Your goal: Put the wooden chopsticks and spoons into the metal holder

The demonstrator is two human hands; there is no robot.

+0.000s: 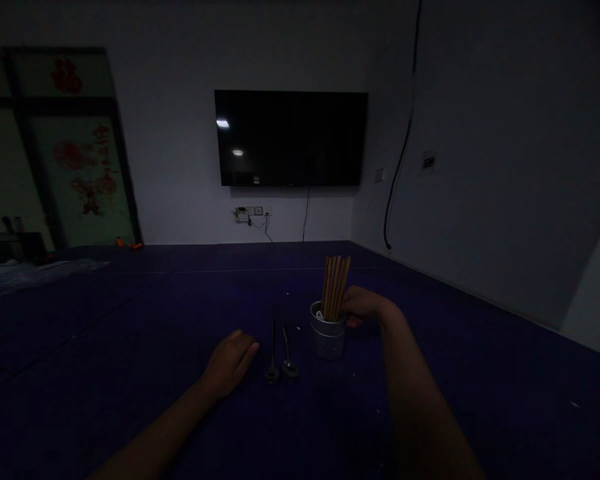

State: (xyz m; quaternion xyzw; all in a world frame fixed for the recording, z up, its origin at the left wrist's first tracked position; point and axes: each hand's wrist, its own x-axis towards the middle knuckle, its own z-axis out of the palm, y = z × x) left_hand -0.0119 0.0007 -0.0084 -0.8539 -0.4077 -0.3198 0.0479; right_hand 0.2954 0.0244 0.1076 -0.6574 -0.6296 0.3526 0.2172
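Observation:
A metal cup (327, 340) stands upright on the dark blue surface, with several wooden chopsticks (335, 287) upright in it, leaning slightly right. Beside them a small whitish piece (320, 315) shows inside the rim. My right hand (363, 305) is at the cup's right side, fingers curled in against the rim and chopsticks; the fingertips are partly hidden, so what they grip is unclear. Left of the cup lie two spoons, one spoon (273, 375) nearer my left hand (233, 360) and another spoon (289, 369). Loosely closed, my left hand rests on the surface, holding nothing visible.
The dark blue surface (180, 320) reaches back to the wall, with small white specks on it. Crumpled clear plastic (40, 273) lies at the far left. A television (293, 140) hangs on the back wall above sockets (253, 212). A black cable (400, 167) runs down the right wall.

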